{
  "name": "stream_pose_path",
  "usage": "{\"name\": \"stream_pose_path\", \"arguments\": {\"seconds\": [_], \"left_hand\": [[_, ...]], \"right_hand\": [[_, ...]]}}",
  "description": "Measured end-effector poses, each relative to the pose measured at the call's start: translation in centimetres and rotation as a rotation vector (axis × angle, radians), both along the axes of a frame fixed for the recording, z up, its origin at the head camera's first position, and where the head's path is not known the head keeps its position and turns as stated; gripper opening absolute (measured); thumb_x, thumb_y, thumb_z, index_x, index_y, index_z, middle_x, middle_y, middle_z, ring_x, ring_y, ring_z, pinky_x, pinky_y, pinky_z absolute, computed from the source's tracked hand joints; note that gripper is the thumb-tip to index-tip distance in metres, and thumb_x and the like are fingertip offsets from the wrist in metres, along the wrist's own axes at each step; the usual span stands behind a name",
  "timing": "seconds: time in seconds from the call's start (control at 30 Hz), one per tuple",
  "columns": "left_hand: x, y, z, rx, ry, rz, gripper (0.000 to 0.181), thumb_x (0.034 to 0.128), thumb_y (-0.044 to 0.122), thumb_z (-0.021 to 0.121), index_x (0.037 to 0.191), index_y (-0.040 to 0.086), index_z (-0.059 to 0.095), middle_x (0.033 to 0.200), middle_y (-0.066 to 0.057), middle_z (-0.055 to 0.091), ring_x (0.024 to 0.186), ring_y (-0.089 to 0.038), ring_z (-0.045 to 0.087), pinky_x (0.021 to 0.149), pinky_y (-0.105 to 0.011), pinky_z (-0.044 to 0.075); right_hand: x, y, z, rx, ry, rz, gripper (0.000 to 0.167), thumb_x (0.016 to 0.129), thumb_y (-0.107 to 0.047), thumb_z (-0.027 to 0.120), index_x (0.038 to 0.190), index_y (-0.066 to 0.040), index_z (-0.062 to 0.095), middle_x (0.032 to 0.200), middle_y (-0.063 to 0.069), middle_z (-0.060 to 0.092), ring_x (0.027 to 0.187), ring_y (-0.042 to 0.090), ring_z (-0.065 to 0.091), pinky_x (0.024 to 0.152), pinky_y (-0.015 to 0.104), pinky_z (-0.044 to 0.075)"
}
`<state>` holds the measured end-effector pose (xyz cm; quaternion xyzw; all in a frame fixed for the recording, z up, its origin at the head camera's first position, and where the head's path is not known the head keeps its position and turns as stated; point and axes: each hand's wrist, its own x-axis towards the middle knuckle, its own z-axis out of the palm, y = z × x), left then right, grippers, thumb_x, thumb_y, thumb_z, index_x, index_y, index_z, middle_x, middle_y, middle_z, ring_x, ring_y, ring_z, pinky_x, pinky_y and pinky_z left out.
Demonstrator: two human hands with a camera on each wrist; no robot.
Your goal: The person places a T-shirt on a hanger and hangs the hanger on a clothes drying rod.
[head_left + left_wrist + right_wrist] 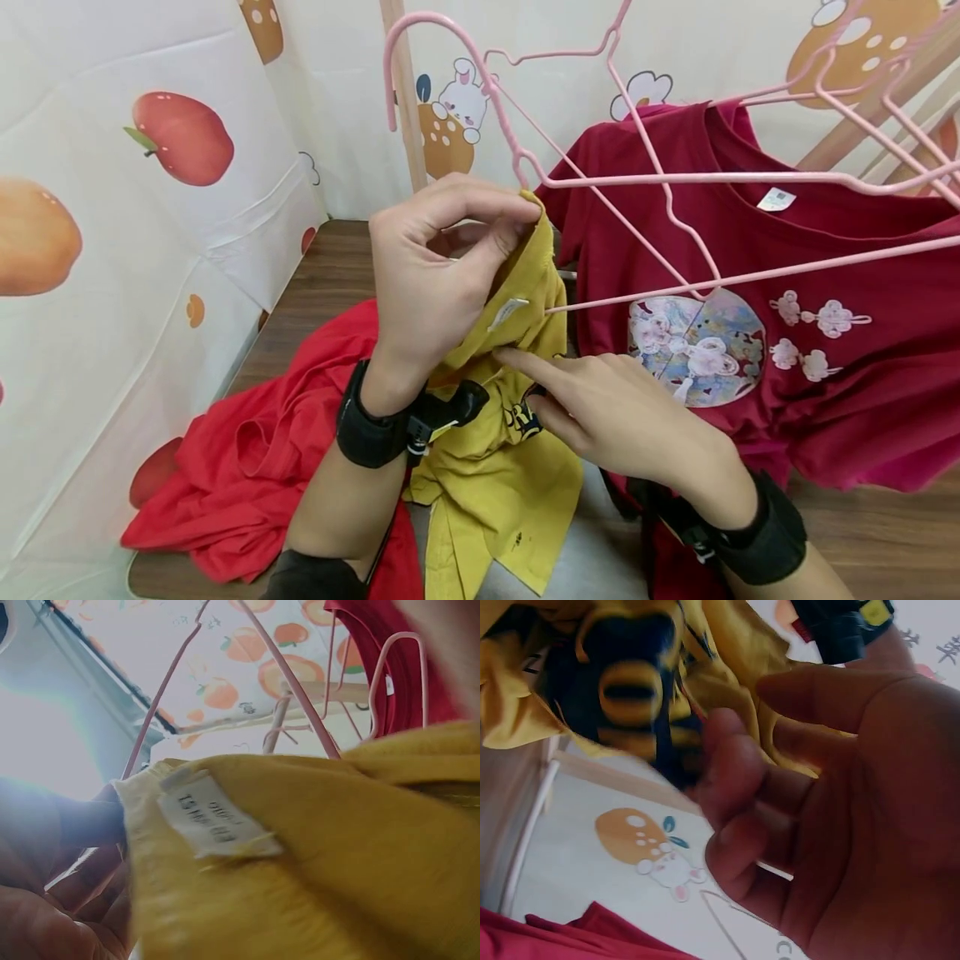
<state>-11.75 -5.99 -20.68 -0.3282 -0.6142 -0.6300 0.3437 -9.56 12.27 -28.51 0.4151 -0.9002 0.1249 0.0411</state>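
Note:
My left hand (431,275) pinches the upper edge of a yellow shirt (498,492) between thumb and fingers, just under the hook of a pink hanger (450,25). Part of that hanger is hidden by the shirt; its lower bar comes out to the right. A white label (214,814) is sewn inside the yellow cloth. My right hand (622,408) is lower, index finger stretched out and touching the shirt by the label. The right wrist view shows its thumb apart from the other bent fingers, close to the dark print (630,690).
A dark red T-shirt (660,225) with a round floral print hangs at right, near other pink hangers (892,100). Red cloth (262,433) lies heaped on the wooden surface (337,258) at left. A patterned curtain (255,192) closes off the left side and back.

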Motion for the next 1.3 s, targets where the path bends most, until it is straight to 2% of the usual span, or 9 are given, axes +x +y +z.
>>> {"name": "stream_pose_path", "arguments": {"seconds": [0.13,0.3,0.53,0.7,0.8,0.97,1.1,1.2,1.3], "left_hand": [[-0.1,-0.2,-0.1,0.005,0.026,-0.006,0.003,0.0799,-0.011,0.066,0.079,-0.014,0.068,0.079,-0.024,0.066,0.078,-0.022,0.063,0.067,-0.04,0.056],[-0.3,-0.4,-0.2,0.001,0.034,-0.014,0.003,0.0802,-0.011,0.065,0.08,-0.014,0.068,0.079,-0.023,0.066,0.078,-0.022,0.062,0.068,-0.041,0.056],[-0.4,-0.7,0.0,-0.033,0.054,0.081,0.003,0.0799,-0.011,0.065,0.078,-0.012,0.068,0.078,-0.021,0.066,0.075,-0.022,0.064,0.065,-0.037,0.056],[-0.5,-0.9,0.1,-0.018,0.06,0.105,0.003,0.0798,-0.011,0.066,0.077,-0.013,0.066,0.078,-0.022,0.066,0.076,-0.025,0.064,0.07,-0.039,0.056],[-0.5,-1.1,0.2,-0.017,0.059,0.123,0.005,0.0799,-0.01,0.066,0.077,-0.013,0.065,0.077,-0.023,0.065,0.075,-0.023,0.064,0.069,-0.037,0.056],[-0.7,-1.7,0.2,0.004,0.048,0.135,0.006,0.0795,-0.01,0.067,0.077,-0.015,0.064,0.077,-0.025,0.064,0.071,-0.018,0.063,0.064,-0.029,0.053],[-1.0,-2.2,0.1,0.039,0.027,0.148,0.009,0.079,-0.011,0.067,0.074,-0.014,0.061,0.075,-0.013,0.066,0.069,-0.019,0.063,0.063,-0.029,0.053],[-1.3,-2.7,0.1,0.068,0.02,0.167,0.014,0.0786,-0.01,0.068,0.073,-0.016,0.056,0.076,-0.003,0.067,0.07,-0.021,0.064,0.065,-0.032,0.055],[-1.7,-3.5,0.1,0.115,0.027,0.192,0.019,0.0775,-0.01,0.069,0.075,-0.018,0.052,0.075,-0.004,0.067,0.07,-0.023,0.065,0.067,-0.032,0.055]], "right_hand": [[-0.7,-0.2,-1.0,0.056,-0.044,-0.052,0.039,0.094,-0.032,0.054,0.132,-0.032,0.047,0.053,-0.016,0.036,0.04,0.001,0.03,0.036,0.022,0.025],[-1.4,0.0,-1.4,0.092,-0.136,-0.104,0.035,0.095,-0.036,0.053,0.128,-0.026,0.051,0.05,-0.014,0.038,0.041,0.001,0.035,0.038,0.023,0.029],[-2.1,0.8,-1.3,0.064,-0.229,-0.133,0.015,0.095,-0.036,0.054,0.106,-0.026,0.057,0.051,-0.012,0.039,0.042,0.002,0.039,0.042,0.024,0.034],[-2.5,1.8,-0.7,0.043,-0.297,-0.117,0.01,0.094,-0.037,0.055,0.09,-0.029,0.057,0.053,-0.012,0.037,0.043,0.001,0.036,0.045,0.023,0.034],[-2.7,2.7,-0.3,0.03,-0.298,-0.098,0.015,0.093,-0.039,0.057,0.081,-0.031,0.054,0.055,-0.014,0.037,0.044,0.0,0.035,0.047,0.022,0.034],[-2.7,4.3,0.7,0.002,-0.322,-0.063,0.017,0.09,-0.043,0.06,0.077,-0.033,0.055,0.056,-0.016,0.036,0.045,-0.002,0.036,0.048,0.02,0.035],[-2.4,5.3,1.6,-0.004,-0.359,-0.058,0.018,0.09,-0.049,0.057,0.081,-0.033,0.059,0.058,-0.017,0.042,0.048,-0.001,0.04,0.049,0.02,0.038],[-2.0,6.1,2.2,0.007,-0.32,-0.095,0.018,0.089,-0.05,0.058,0.087,-0.033,0.063,0.065,-0.02,0.05,0.054,-0.003,0.046,0.053,0.021,0.04],[-1.5,7.0,2.8,0.037,-0.265,-0.148,0.016,0.089,-0.047,0.059,0.082,-0.034,0.063,0.063,-0.021,0.05,0.054,-0.003,0.045,0.052,0.021,0.039]]}}
